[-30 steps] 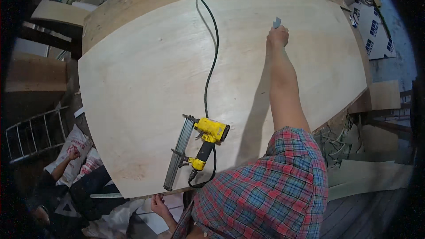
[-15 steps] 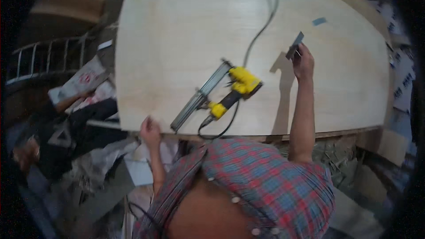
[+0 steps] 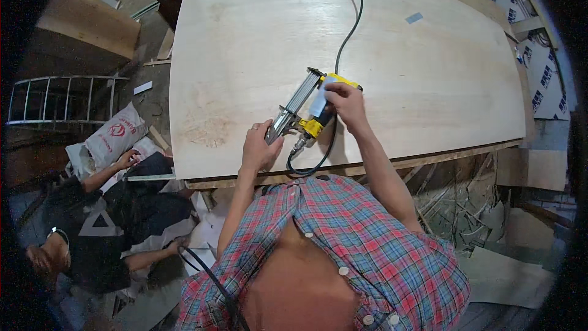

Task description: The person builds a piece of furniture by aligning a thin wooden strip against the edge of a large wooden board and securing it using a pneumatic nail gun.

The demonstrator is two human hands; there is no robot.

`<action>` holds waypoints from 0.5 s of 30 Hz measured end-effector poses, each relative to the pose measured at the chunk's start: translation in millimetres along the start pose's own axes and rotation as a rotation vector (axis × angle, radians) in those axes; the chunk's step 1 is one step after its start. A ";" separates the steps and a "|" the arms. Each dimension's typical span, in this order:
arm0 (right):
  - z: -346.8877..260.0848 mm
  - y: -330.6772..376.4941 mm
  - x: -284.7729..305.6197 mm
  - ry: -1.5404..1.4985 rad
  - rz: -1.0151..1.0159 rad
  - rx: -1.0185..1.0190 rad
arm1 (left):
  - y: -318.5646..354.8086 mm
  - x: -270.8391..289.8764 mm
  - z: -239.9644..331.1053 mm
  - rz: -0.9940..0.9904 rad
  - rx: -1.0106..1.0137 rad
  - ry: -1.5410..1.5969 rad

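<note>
A yellow and black nail gun with a long silver magazine lies on a pale plywood board, its hose running from the handle's end. My left hand is closed around the magazine's near end, thumb and fingers on either side of it. Pinched in my right hand is a light blue-grey nail strip, held just over the gun's handle and beside the magazine. I cannot tell whether the strip touches the gun. A similar small strip lies farther off on the board.
A black air hose crosses the board to its far edge. At the left another person in dark clothes sits low, near a white sack and a metal ladder. Scraps and offcuts lie below the board at right.
My right hand has come left and nearer with the nail strip, from the board's right side to the nail gun. My left hand has moved up from the board's edge and taken hold of the magazine.
</note>
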State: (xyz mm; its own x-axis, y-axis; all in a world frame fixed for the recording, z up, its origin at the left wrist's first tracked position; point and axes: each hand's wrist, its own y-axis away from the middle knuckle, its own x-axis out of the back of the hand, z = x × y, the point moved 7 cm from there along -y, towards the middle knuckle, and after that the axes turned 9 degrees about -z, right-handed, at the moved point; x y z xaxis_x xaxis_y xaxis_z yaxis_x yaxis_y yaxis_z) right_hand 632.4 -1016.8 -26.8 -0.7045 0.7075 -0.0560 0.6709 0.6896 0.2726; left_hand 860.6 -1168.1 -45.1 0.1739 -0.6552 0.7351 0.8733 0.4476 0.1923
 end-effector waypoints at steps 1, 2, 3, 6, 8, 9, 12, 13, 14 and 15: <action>3.8 -9.0 -3.9 0.118 0.018 0.027 | 1.0 -0.2 -1.6 -0.014 0.012 0.028; 6.1 -18.2 -11.0 0.236 0.031 0.054 | 3.7 0.4 -3.7 -0.026 0.028 0.056; 13.9 -30.9 -12.0 0.279 0.041 0.097 | 4.1 2.0 -0.4 0.004 0.007 0.074; 6.7 -41.5 -35.2 0.351 0.013 0.021 | 9.0 2.3 -13.0 0.089 -0.052 0.063; 26.1 -66.1 -27.0 0.528 0.035 0.013 | 4.9 1.6 -10.8 0.083 -0.069 0.106; 28.2 -73.9 -28.4 0.561 0.032 0.021 | 6.1 2.5 -11.7 0.081 -0.073 0.135; 40.9 -90.2 -16.0 0.612 0.055 -0.011 | 3.3 6.2 -3.0 0.084 -0.072 0.179; 26.4 -84.7 -38.3 0.682 0.024 -0.007 | 11.2 9.7 -12.3 0.116 -0.043 0.191; 8.3 -72.2 -59.6 0.753 0.000 0.004 | 20.7 11.7 -18.4 0.138 -0.032 0.170; 2.7 -72.1 -55.6 0.910 0.039 0.099 | 17.8 12.7 -14.3 0.147 -0.054 0.151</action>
State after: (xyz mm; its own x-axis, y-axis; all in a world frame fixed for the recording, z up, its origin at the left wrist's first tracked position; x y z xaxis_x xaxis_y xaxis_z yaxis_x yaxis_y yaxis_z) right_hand 623.8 -1105.5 -46.0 -0.5628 0.3651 0.7416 0.6855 0.7074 0.1720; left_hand 884.9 -1177.1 -41.6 0.3638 -0.6708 0.6463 0.8559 0.5144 0.0521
